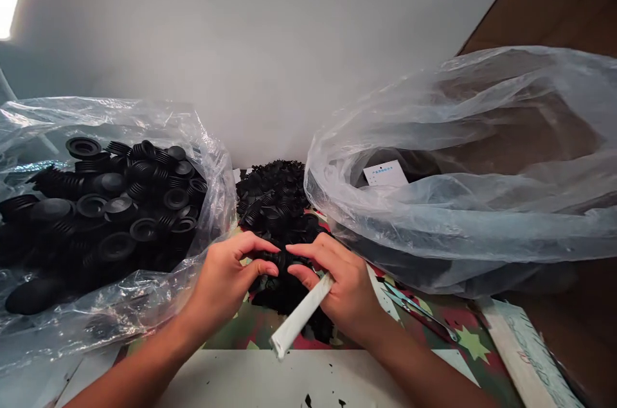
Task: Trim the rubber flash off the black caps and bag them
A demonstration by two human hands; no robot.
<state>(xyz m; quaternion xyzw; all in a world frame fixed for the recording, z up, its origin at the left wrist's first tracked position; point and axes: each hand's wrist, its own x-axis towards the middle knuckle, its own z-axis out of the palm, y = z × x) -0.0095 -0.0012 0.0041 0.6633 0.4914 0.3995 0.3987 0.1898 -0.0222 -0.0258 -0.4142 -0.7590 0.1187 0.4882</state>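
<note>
"Grey wall (250, 61) at the back, and a table (231, 334) with a red and green patterned cover. What's that person got?"

"One small black part (283, 260), held above the middle of the table. The left hand (234, 266) pinches one side between thumb and forefinger, the right hand (344, 279) pinches the other."

"Both closed on it, then. And the white stick (301, 318)?"

"Tucked in the right hand too, slanting down toward the table's front edge. I can't make out the part's shape; fingers cover most of it."

"Behind them, a heap of black scraps (274, 186) runs to the back edge."

"By the left edge, a clear bag (214, 167) full of ribbed black pieces (144, 228). Over on the right, another plastic bag (434, 228), with a white card (385, 173) showing through its mouth."

"And a slim metal tool (427, 315) near the front right corner."
</note>
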